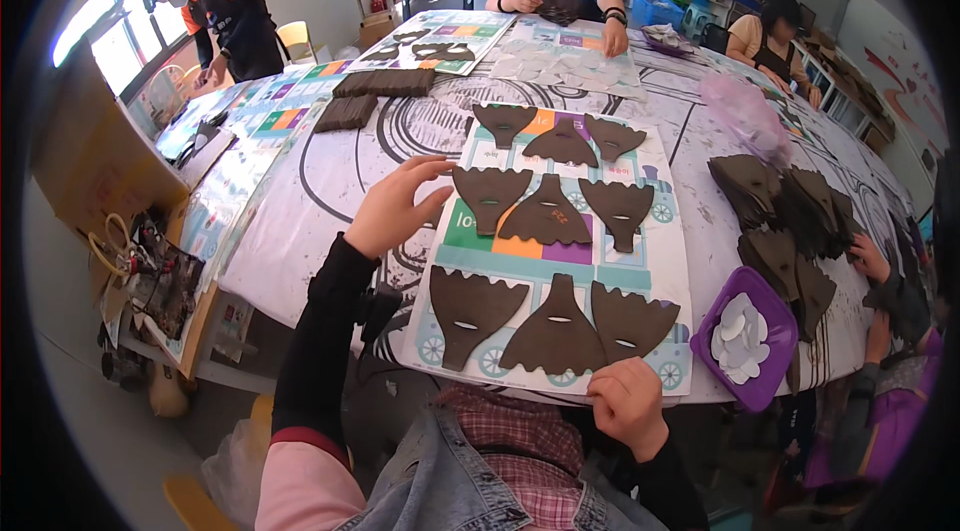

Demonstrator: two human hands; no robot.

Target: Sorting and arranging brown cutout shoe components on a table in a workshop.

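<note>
Nine dark brown fan-shaped pieces with scalloped edges lie in three rows on a colourful printed board [450, 256] before me. My left hand [395, 203] is at the board's left edge, thumb and fingers apart. Its fingertips come close to the left piece of the middle row [487, 193]; whether they touch it I cannot tell. At the near edge, my right hand [630, 406] has its fingers curled together just below the near right piece [628, 323]. What those fingers hold, if anything, is hidden. The near middle piece [556, 336] shows a pale slit.
To the right sits a purple basket [702, 356] of white oval pieces. Beyond it lie stacked brown pieces [770, 266], with another person's hand [870, 258] beside them. Brown stacks [385, 83] stand far left. A pink plastic bag [745, 116] lies farther right. Co-workers are around the table.
</note>
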